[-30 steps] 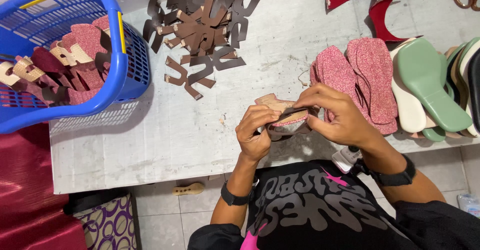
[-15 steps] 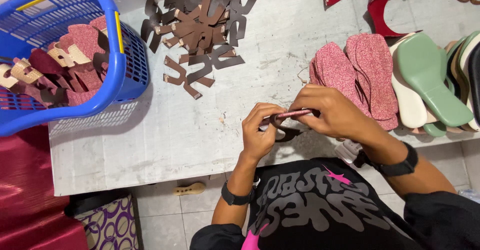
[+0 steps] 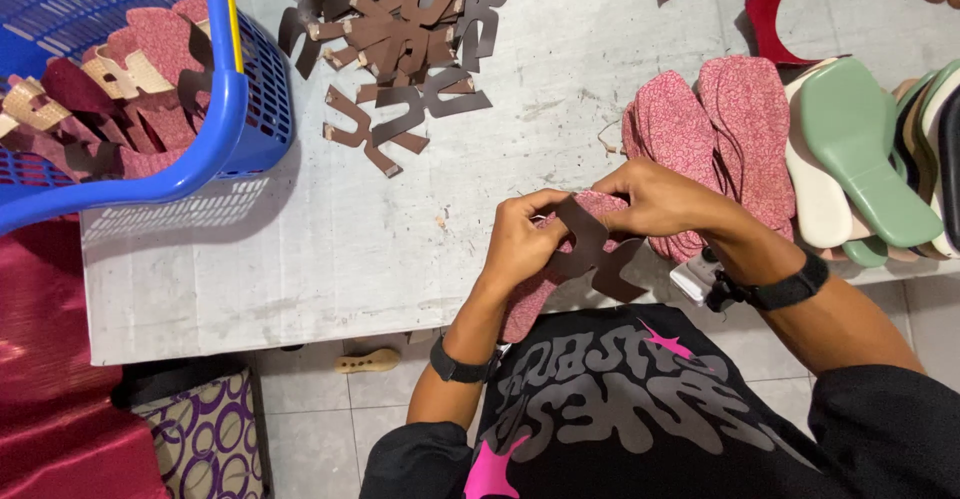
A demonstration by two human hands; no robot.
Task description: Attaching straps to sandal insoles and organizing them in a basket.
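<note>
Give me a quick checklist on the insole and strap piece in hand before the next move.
1. Left hand grips the pink insole: ok.
2. Right hand pinches the brown strap piece against the insole: ok.
3. Strap ends seated squarely on the insole: cannot tell, fingers cover them.
4. More brown strap cutouts on the table: ok.
5. Stack of pink insoles beside the right hand: ok.
6. Blue basket holds assembled pieces, with room left: ok.

L hand (image 3: 520, 244) & R hand (image 3: 655, 199) pinch brown strap piece (image 3: 597, 249) onto pink insole (image 3: 535, 294), above table edge (image 3: 300, 299); blue basket (image 3: 245, 109) far left.
</note>
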